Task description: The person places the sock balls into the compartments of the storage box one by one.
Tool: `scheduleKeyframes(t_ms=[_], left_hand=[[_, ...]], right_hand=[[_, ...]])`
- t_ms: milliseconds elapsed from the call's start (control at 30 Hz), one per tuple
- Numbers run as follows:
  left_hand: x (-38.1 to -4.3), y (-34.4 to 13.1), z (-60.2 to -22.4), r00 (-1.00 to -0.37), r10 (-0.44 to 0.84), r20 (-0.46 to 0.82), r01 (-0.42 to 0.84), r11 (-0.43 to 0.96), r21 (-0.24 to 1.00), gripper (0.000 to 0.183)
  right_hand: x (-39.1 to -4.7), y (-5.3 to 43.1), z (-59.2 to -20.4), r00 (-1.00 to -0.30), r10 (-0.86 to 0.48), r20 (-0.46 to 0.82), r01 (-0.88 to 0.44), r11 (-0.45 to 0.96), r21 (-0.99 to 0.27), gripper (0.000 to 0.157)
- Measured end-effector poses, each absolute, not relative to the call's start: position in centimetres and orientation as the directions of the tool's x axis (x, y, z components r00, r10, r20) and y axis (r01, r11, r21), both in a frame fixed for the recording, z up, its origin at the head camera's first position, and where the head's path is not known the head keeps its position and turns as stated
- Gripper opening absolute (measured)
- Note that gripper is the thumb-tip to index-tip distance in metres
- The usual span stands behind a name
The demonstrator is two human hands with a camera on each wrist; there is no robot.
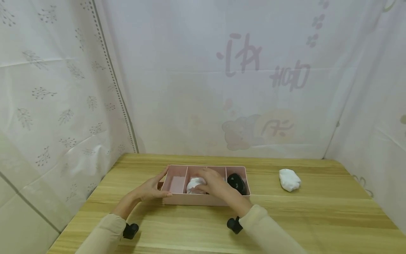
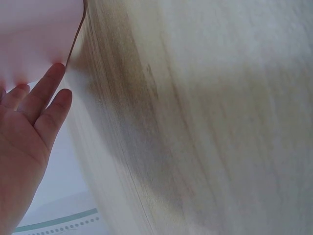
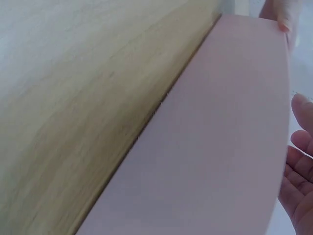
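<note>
A pink divided storage box [image 1: 203, 200] sits on the wooden table. My left hand [image 1: 151, 187] holds its left end, thumb on the front rim and a finger at the back corner; in the left wrist view, fingers [image 2: 57, 78] touch the pink wall. Over the middle compartment is my right hand [image 1: 213, 181], thumb and fingers parted and loosely bent. Beside its fingertips a white crumpled cloth bundle [image 1: 194, 184] lies in that compartment, partly covered by the hand. The right wrist view shows the right hand [image 3: 301, 166] behind the front wall, with nothing visible in its fingers.
A black rounded object [image 1: 236, 183] lies in the box's right compartment. Another white bundle [image 1: 289, 180] rests on the table to the right of the box. White patterned curtains [image 1: 177, 88] hang behind and at both sides of the wooden table [image 1: 184, 225].
</note>
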State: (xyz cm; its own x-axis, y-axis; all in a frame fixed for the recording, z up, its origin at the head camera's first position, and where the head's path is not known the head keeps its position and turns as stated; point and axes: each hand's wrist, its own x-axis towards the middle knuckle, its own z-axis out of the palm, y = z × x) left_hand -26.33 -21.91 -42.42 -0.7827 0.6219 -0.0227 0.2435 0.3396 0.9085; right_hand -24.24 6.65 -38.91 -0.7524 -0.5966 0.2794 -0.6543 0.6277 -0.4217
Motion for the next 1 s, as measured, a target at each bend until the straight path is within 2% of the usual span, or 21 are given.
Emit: scheduleKeyframes(t_ms=[233,533,767,1000], left_hand=[[-26.4,-22.0,-42.5,-0.791,0.612,-0.025,0.255,0.366,0.895,0.108],[-26.6,-22.0,-42.6,-0.781,0.624,-0.023,0.261,0.360,0.896,0.107],[-26.6,-22.0,-42.7,-0.782,0.623,-0.024,0.266,0.368,0.891,0.107],[-26.5,-22.1,-42.5,-0.779,0.627,-0.027,0.257,0.358,0.898,0.106]], right_hand=[[-23.5,9.2,-38.1,-0.778,-0.544,0.313,-0.621,0.595,-0.510,0.043],[-23.0,13.0,-38.0,-0.773,-0.476,0.420,-0.634,0.603,-0.484,0.046],[-22.6,17.8,-38.3,-0.842,-0.386,0.378,-0.539,0.641,-0.547,0.047],[-22.1,24.2,-38.8,-0.860,-0.274,0.430,-0.473,0.743,-0.473,0.049]])
